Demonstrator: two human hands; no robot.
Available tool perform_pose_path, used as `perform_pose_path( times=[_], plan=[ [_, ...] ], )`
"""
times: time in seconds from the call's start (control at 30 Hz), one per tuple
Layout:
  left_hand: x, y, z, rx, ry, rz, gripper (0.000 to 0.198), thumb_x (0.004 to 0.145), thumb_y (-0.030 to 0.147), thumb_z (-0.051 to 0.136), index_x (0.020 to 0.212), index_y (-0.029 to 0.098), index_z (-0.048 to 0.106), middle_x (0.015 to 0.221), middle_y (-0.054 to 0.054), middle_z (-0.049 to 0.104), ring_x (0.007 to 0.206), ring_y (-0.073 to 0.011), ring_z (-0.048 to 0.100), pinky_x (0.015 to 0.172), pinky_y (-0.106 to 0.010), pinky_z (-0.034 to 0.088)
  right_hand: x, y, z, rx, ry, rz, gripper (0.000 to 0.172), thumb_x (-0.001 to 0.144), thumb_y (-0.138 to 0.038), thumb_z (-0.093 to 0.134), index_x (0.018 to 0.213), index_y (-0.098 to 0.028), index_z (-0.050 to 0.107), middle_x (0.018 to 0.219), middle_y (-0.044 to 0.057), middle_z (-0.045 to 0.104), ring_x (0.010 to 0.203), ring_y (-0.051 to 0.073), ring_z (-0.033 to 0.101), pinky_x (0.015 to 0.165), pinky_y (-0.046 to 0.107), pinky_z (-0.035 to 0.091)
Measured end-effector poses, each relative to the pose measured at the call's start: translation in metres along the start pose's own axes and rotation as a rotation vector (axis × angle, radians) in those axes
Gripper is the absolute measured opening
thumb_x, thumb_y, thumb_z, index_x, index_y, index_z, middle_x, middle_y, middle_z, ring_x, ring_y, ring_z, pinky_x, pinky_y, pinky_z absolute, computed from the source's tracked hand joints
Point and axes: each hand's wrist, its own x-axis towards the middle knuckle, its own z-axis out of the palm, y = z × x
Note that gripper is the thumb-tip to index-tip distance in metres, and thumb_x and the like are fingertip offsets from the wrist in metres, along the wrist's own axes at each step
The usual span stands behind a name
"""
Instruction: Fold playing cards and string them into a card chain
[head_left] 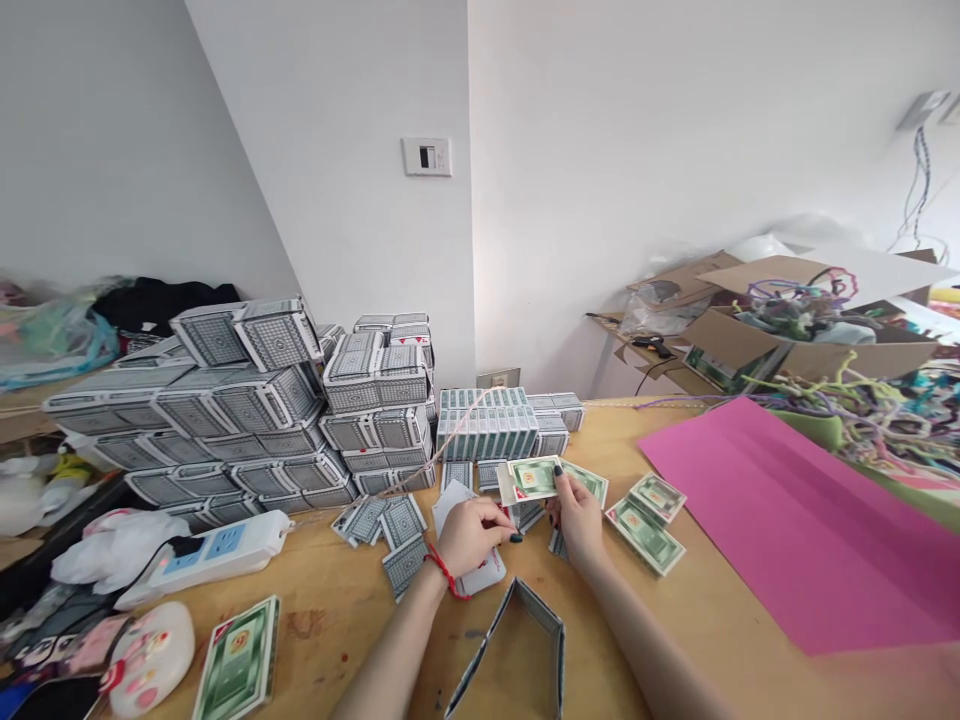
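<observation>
My right hand (580, 518) is closed on a green-and-white playing card box (534, 479), its thumb on the printed face. The box is tilted, and its pale end flap stands out to the left. Just below that end, my left hand (471, 535), with a red string bracelet (442, 568), has its fingers pinched together; what is between them, if anything, I cannot make out. White-faced cards (489, 572) lie under the left hand. Grey-patterned playing cards (405, 522) are spread to its left. Nearer me stands a bent, angular frame of grey card (561, 640).
Stacked grey card blocks (277, 400) rise at the left and back. More green boxes lie at right (646, 535) and front left (238, 660). A power strip (217, 550), a pink sheet (795, 530) and a carton (810, 340) of tangled coloured pieces flank the work area.
</observation>
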Motion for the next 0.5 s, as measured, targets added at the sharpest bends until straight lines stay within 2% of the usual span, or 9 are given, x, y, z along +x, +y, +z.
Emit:
perform_pose_path(
  times=[0.07,0.3,0.4,0.5],
  plan=[
    [0.0009,0.0007,-0.0007,-0.079,0.024,-0.046,0.007,0.062,0.025,0.065,0.061,0.019,0.069,0.062,-0.001,0.062,0.062,-0.0153,0.054,0.058,-0.024,0.04,0.0,-0.0002,0.0001,-0.007,-0.001,-0.003,0.039,0.072,-0.057,0.047,0.058,-0.022,0.044,0.041,-0.005,0.043,0.035,0.011,0.035,0.036,0.024,0.029],
    [0.0019,-0.0009,-0.0046,-0.597,0.086,-0.247,0.024,0.065,0.037,0.065,0.067,0.015,0.057,0.052,0.002,0.056,0.04,-0.0059,0.044,0.039,-0.017,0.032,0.0004,0.0012,-0.0008,0.007,-0.02,0.005,0.038,0.073,-0.056,0.047,0.057,-0.021,0.044,0.043,-0.005,0.042,0.036,0.011,0.034,0.036,0.023,0.029],
    [0.0009,-0.001,-0.0065,-0.82,0.104,-0.282,0.027,0.061,0.034,0.069,0.073,0.016,0.054,0.059,0.001,0.061,0.048,-0.0085,0.054,0.046,-0.019,0.041,-0.0004,0.0001,-0.0007,0.005,-0.029,0.001,0.038,0.072,-0.056,0.048,0.057,-0.021,0.044,0.042,-0.005,0.043,0.036,0.011,0.034,0.036,0.024,0.029],
    [0.001,-0.002,-0.0054,-0.887,0.149,-0.265,0.03,0.059,0.032,0.071,0.077,0.017,0.052,0.065,0.0,0.063,0.057,-0.0117,0.06,0.053,-0.021,0.045,-0.0015,-0.0012,-0.0002,0.006,-0.045,-0.005,0.038,0.072,-0.057,0.048,0.057,-0.022,0.042,0.041,-0.006,0.041,0.034,0.011,0.034,0.035,0.024,0.028]
  ],
)
